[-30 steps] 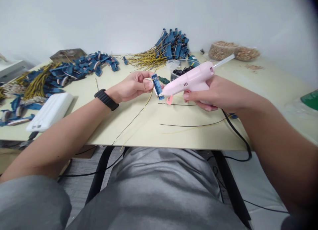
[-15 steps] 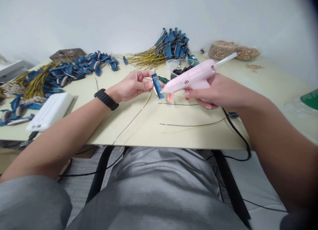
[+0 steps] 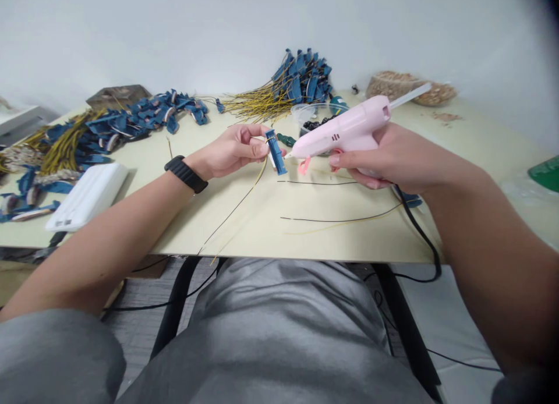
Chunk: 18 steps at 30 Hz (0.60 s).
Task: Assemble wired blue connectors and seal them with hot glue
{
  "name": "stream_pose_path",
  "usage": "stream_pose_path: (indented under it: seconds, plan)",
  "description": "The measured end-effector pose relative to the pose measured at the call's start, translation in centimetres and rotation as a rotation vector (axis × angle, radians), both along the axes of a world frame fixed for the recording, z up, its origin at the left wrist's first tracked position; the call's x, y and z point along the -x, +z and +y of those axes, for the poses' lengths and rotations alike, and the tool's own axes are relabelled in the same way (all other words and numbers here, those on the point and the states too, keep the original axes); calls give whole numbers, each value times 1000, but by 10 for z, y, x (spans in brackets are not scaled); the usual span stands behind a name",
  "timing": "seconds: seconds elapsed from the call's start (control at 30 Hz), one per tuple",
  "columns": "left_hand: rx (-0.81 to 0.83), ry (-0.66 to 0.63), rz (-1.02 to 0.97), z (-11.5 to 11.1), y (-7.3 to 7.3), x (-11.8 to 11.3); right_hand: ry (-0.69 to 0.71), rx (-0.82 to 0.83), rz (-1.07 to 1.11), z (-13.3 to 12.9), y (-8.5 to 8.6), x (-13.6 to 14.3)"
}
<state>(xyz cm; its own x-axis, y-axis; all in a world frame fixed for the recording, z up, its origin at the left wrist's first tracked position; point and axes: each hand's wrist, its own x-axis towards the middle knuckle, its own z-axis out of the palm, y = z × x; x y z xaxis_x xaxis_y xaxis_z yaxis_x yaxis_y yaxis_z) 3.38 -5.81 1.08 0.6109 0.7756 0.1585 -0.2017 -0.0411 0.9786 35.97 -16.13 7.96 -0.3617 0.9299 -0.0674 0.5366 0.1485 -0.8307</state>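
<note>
Between the thumb and fingers of my left hand [image 3: 240,150] is a small blue piece [image 3: 276,152], held tilted above the table [image 3: 244,218]. Thin black and yellow wires [image 3: 240,201] trail from it down to the table's front edge. My right hand [image 3: 375,162] is wrapped round the handle of a pink glue gun [image 3: 349,127], with a clear stick out of its back. The gun's nozzle points left at the blue piece, close beside its right side. Whether nozzle and piece touch is too small to tell.
Blue pieces with yellow wires [image 3: 301,78] are heaped at the back, others [image 3: 144,116] at the left. A tub of black parts [image 3: 312,124] stands behind the gun. A white block [image 3: 87,195] lies left; the gun's black cord [image 3: 419,232] hangs over the front edge.
My right hand and the glue gun have moved a little to the right, so the nozzle is slightly farther from the middle of the blue piece. My left hand has hardly moved.
</note>
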Motion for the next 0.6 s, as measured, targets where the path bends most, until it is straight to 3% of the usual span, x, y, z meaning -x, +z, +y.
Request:
stream_pose_path:
  seconds: [0.3,0.6]
  plan:
    - [-31,-22,78,-7,0,-3,-30,5,19,-4,0,8]
    - [3,-224,72,-7,0,1,-35,69,190,-2,4,1]
